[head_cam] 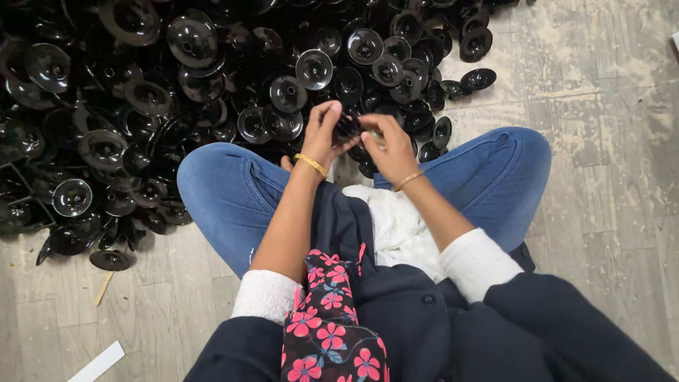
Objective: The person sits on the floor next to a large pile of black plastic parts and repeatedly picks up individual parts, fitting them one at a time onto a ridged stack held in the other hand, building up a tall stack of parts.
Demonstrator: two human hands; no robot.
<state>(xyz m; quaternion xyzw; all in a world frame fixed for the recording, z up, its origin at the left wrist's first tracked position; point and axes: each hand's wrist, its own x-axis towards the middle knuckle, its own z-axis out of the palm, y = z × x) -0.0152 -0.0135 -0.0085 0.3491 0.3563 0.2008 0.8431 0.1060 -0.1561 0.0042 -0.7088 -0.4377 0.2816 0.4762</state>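
I sit cross-legged on the floor in blue jeans. My left hand (325, 133) and my right hand (387, 145) meet in front of my knees, both gripping one small black ribbed round part (347, 127) held between their fingers. Each wrist carries a gold bangle. Just beyond my hands lies a big heap of glossy black disc-shaped parts (191, 85), each with a raised hub and a centre hole.
The heap covers the upper left of the worn grey floor (608, 141) and reaches my left knee (212, 184). A thin wooden stick (104, 288) and a white paper strip (97, 363) lie at lower left. A white cloth (396, 219) rests in my lap.
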